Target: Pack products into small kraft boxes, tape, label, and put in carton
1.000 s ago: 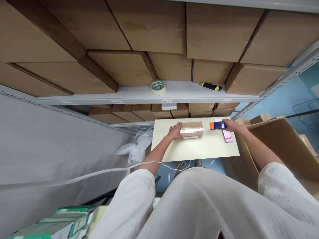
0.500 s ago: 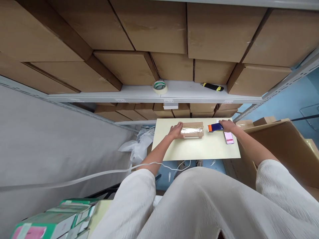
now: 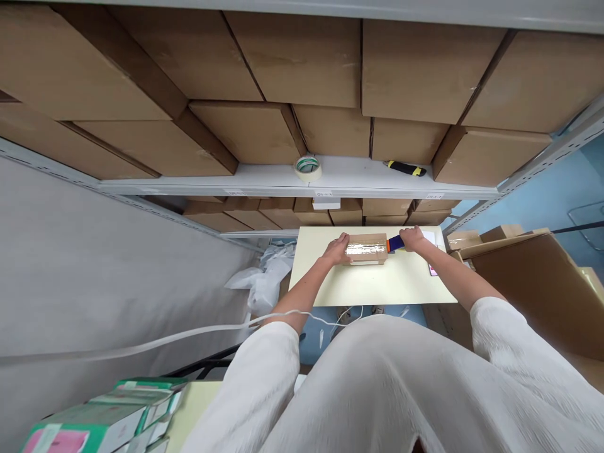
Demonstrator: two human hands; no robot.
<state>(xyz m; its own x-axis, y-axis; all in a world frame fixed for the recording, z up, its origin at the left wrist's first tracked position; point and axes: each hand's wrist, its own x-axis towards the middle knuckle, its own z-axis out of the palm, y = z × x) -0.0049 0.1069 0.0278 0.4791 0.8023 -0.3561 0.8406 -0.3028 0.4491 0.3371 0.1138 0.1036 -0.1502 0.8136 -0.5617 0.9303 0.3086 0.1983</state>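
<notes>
On the pale yellow tabletop [image 3: 358,290] lies a small cardboard box [image 3: 367,257] with a shiny strip of clear tape along its top. My left hand [image 3: 336,250] grips the box's left end, thumb at the near side and fingers at the far side. At the opposite end, my right hand [image 3: 412,239] is closed round a blue tape dispenser [image 3: 396,243]. Its orange edge meets the right end of the box. Most of the dispenser is hidden by my fingers. A phone [image 3: 433,270] shows partly beneath my right forearm.
Shelves ahead hold several cardboard boxes [image 3: 406,69]. A roll of masking tape [image 3: 307,168] and a yellow-black utility knife [image 3: 404,168] lie on the shelf edge. A large open carton [image 3: 533,277] stands at right. White plastic bags [image 3: 264,283] and a white cable [image 3: 212,328] are at left.
My right hand has moved left with the tape dispenser, bringing its orange edge from a gap away up to the box's right end. My left hand stays on the box.
</notes>
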